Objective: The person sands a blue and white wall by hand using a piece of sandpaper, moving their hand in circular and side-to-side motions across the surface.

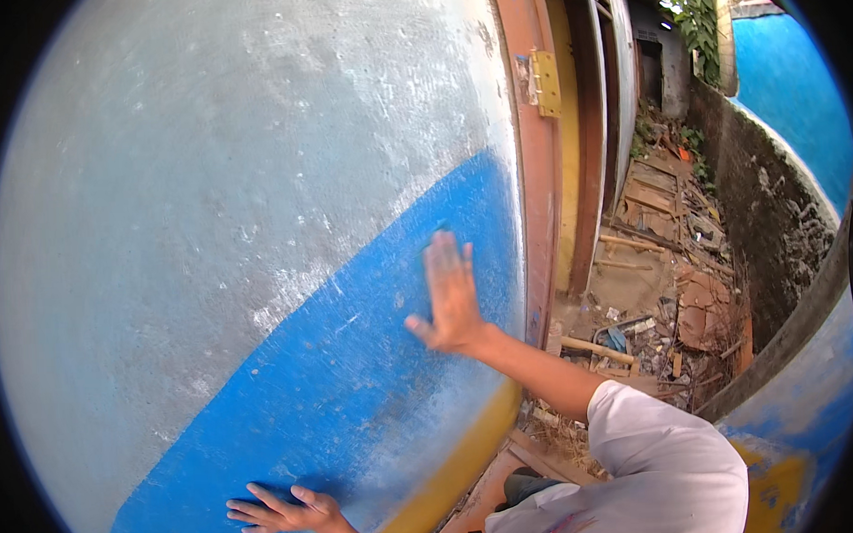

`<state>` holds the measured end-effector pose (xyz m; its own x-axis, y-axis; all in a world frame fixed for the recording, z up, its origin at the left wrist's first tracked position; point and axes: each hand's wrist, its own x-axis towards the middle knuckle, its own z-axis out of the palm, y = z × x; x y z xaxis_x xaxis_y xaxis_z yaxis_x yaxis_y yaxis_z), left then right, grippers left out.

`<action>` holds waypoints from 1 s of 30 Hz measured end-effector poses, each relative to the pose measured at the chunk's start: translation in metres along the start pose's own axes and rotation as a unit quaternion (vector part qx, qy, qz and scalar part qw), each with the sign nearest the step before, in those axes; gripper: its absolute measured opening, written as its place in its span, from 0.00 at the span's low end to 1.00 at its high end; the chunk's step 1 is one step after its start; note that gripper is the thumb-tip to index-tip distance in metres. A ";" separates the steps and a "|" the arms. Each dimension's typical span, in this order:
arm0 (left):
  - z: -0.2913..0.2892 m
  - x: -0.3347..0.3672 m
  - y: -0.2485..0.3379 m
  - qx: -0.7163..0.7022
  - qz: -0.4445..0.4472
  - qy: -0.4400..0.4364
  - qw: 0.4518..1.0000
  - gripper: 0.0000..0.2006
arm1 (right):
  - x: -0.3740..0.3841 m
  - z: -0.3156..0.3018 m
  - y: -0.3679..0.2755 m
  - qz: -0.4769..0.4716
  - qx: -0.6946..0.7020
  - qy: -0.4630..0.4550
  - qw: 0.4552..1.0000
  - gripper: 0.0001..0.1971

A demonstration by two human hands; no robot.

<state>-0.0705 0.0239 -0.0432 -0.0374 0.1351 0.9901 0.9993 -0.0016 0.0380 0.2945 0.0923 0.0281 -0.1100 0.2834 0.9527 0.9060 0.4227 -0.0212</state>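
A painted wall [299, 384] fills the left and middle, grey-white above and blue below, with scuffs and bare white patches. My right hand [454, 298] lies flat against the blue band near the wall's right edge, its fingers stretched and smeared by motion. A thin greenish edge shows at its fingertips; whether something lies under them I cannot make out. Lower down, my left hand [283, 513] rests on the blue paint with fingers spread and nothing in it.
A brown door frame [536, 169] with a yellow hinge [545, 84] borders the wall. Beyond it, a narrow passage holds debris, wooden sticks [598, 349] and broken boards [654, 197]. A mossy low wall [758, 198] runs along its right. A yellow strip [462, 463] edges the painted wall below.
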 end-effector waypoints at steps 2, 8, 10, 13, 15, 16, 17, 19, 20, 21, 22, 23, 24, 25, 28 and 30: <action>0.000 0.002 0.002 0.007 -0.006 0.000 1.000 0.31 | 0.015 -0.007 0.021 0.159 0.002 0.101 0.982 0.46; -0.001 0.000 0.002 0.028 -0.002 0.000 1.000 0.31 | 0.016 -0.009 -0.001 0.002 0.005 0.027 1.000 0.45; -0.004 0.007 -0.002 0.034 0.003 0.009 0.999 0.32 | -0.013 -0.001 0.037 -0.004 -0.016 0.034 0.999 0.44; -0.002 0.002 0.014 0.018 -0.028 0.005 0.999 0.32 | 0.039 -0.025 0.073 0.028 -0.023 0.056 0.998 0.44; -0.002 0.004 0.020 0.001 -0.077 0.006 0.997 0.32 | 0.067 -0.032 0.062 0.094 0.007 0.084 0.992 0.44; -0.003 0.008 0.027 0.001 -0.074 0.005 0.997 0.32 | 0.069 -0.028 0.048 0.010 -0.014 0.055 0.998 0.43; -0.006 0.013 0.037 -0.037 -0.103 0.012 0.994 0.31 | 0.063 -0.025 0.039 -0.073 -0.034 0.025 0.996 0.42; -0.005 0.021 0.044 -0.071 -0.127 0.028 0.989 0.31 | 0.006 -0.006 0.018 -0.146 0.002 -0.020 0.989 0.41; -0.002 0.020 0.046 -0.058 -0.145 0.033 0.987 0.31 | -0.013 -0.001 0.029 -0.145 0.001 -0.016 0.989 0.41; 0.000 0.017 0.051 -0.043 -0.172 0.037 0.983 0.32 | -0.025 -0.002 0.045 -0.103 -0.007 0.006 0.995 0.40; 0.000 0.018 0.054 -0.041 -0.177 0.040 0.982 0.32 | -0.036 0.001 0.059 -0.061 -0.013 0.029 0.998 0.39; -0.002 0.019 0.057 -0.037 -0.189 0.022 0.981 0.32 | -0.015 -0.006 0.064 -0.071 -0.009 0.025 0.997 0.39; -0.009 0.021 0.052 -0.025 -0.186 -0.003 0.982 0.32 | 0.014 -0.017 0.060 0.007 0.018 0.055 0.998 0.39; -0.008 0.021 0.049 -0.012 -0.182 -0.008 0.983 0.32 | 0.031 -0.020 0.058 0.086 0.046 0.083 0.992 0.39; 0.004 0.014 0.052 0.009 -0.217 0.013 0.976 0.34 | 0.024 -0.008 0.053 0.056 0.046 0.077 0.994 0.39; 0.012 0.014 0.058 0.026 -0.201 0.025 0.979 0.35 | -0.054 0.011 0.052 -0.052 0.011 0.027 0.998 0.39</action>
<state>-0.0130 0.0376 -0.0285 -0.4272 0.0657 0.9018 0.9024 0.0922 0.4208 0.3433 0.1083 -0.0279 -0.1798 0.1912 0.9649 0.8814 0.4669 0.0718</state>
